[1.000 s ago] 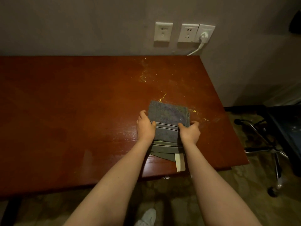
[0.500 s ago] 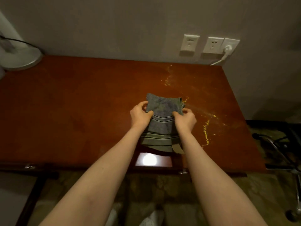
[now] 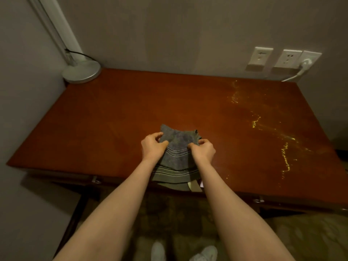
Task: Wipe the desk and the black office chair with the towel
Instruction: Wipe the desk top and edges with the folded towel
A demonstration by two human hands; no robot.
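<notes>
Towel (image 3: 177,157) soft, limp, folded on desk (image 3: 113,119); left hand (image 3: 153,147) and right hand (image 3: 203,150) pinch its side edges, a sound hold.

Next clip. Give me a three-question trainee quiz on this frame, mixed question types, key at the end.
1. True or false: both the left hand and the right hand grip the towel.
2. On which side of the desk do the yellow streaks lie? A left, B right, C under the towel.
3. Fill in: the round white base stands at the desk's far ____ corner.
Key: 1 true; 2 B; 3 left.
</notes>
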